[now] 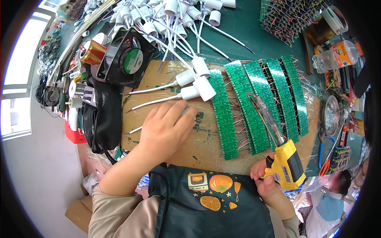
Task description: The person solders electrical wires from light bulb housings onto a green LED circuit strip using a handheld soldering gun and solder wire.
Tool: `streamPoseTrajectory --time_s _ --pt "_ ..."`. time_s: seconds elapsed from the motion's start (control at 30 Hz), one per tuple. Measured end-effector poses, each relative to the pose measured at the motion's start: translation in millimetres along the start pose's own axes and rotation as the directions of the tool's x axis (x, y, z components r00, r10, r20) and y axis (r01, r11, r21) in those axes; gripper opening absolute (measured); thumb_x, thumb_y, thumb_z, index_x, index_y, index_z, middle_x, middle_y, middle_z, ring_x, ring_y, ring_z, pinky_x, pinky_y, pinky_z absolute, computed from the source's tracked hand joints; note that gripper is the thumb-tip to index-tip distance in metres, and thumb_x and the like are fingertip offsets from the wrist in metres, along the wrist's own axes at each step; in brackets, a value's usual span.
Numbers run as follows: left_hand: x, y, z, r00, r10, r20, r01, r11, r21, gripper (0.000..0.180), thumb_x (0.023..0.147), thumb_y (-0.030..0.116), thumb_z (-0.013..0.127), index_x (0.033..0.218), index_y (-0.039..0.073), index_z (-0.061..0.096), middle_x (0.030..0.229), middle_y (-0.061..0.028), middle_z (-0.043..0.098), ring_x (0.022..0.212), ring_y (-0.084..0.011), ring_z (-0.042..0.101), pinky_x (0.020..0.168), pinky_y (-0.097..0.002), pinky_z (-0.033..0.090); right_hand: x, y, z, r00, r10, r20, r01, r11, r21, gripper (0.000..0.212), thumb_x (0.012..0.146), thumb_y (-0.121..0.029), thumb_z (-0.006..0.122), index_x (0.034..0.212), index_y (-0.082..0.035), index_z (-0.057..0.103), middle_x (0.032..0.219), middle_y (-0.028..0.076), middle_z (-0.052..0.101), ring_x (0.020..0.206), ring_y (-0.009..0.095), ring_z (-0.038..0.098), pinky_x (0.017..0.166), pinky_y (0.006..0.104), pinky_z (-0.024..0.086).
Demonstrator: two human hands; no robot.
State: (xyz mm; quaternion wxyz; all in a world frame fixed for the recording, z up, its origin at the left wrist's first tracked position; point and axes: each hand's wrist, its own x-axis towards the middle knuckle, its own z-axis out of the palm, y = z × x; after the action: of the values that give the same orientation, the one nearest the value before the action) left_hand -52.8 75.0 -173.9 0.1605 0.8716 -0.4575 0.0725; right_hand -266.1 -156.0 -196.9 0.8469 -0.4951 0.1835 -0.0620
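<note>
My left hand (pixel 164 125) is curled over a white lamp holder (pixel 185 112), mostly hidden under the fingers. A white cable (pixel 136 129) comes out from beneath that hand, to its left. Just beyond lie more white lamp holders (pixel 204 88) with cables pointing left. My right hand (pixel 266 180) grips a yellow and black soldering gun (pixel 286 164) by its handle. Its darkened tip (pixel 251 95) points up and left over the green circuit board strips (pixel 254 107), which stand in slanting rows with thin red and white wires between them.
A brown board (pixel 178 146) covers the work surface. At the back is a heap of white lamp holders (pixel 170 20). A black fan (pixel 129 59), a can (pixel 93 51) and a black mesh bag (pixel 107 115) stand left. Bottles (pixel 337 55), scissors (pixel 326 158) and another person (pixel 327 202) are right.
</note>
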Motion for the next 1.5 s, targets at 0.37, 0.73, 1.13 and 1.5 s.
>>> streamPoseTrajectory --time_s 0.37,0.73,1.13,1.5 --pt "8 5 5 0.998 0.036 0.043 -0.037 0.999 0.014 0.038 0.075 0.013 0.068 0.112 0.006 0.059 0.109 -0.0147 0.056 0.089 -0.0281 0.061 0.072 -0.0361 0.053 1 1 -1 0.996 -0.013 0.087 0.025 0.989 -0.144 0.079 0.084 -0.05 0.072 0.139 -0.008 0.034 0.076 0.0 0.046 0.062 0.014 0.047 0.054 0.0296 0.044" --pt "12 5 24 0.99 0.096 -0.105 -0.103 0.992 -0.069 0.036 0.072 0.008 0.062 0.108 0.007 0.063 0.111 -0.0144 0.054 0.093 -0.0297 0.059 0.076 -0.0386 0.052 -9 1 -15 0.971 0.145 0.192 -0.057 0.915 -0.4 0.017 0.086 -0.021 0.068 0.086 -0.006 0.059 0.072 0.003 0.054 0.063 0.017 0.052 0.055 0.0311 0.041" --pt "12 9 31 0.988 0.049 -0.143 -0.063 0.994 -0.094 0.039 0.066 0.0 0.071 0.104 0.006 0.066 0.111 -0.0145 0.055 0.093 -0.0341 0.06 0.08 -0.0428 0.051 -13 4 -20 0.951 0.273 0.145 -0.19 0.886 -0.424 0.06 0.084 -0.037 0.074 0.124 -0.006 0.043 0.079 0.002 0.048 0.069 0.015 0.048 0.061 0.0299 0.042" --pt "11 9 31 0.991 0.043 -0.13 -0.056 0.994 -0.098 0.039 0.066 0.001 0.072 0.104 0.006 0.066 0.113 -0.0147 0.055 0.094 -0.034 0.06 0.08 -0.0423 0.051 -9 2 -20 0.942 0.285 0.175 -0.176 0.868 -0.464 0.049 0.085 -0.035 0.07 0.114 -0.005 0.045 0.08 0.004 0.048 0.069 0.015 0.049 0.06 0.0298 0.043"
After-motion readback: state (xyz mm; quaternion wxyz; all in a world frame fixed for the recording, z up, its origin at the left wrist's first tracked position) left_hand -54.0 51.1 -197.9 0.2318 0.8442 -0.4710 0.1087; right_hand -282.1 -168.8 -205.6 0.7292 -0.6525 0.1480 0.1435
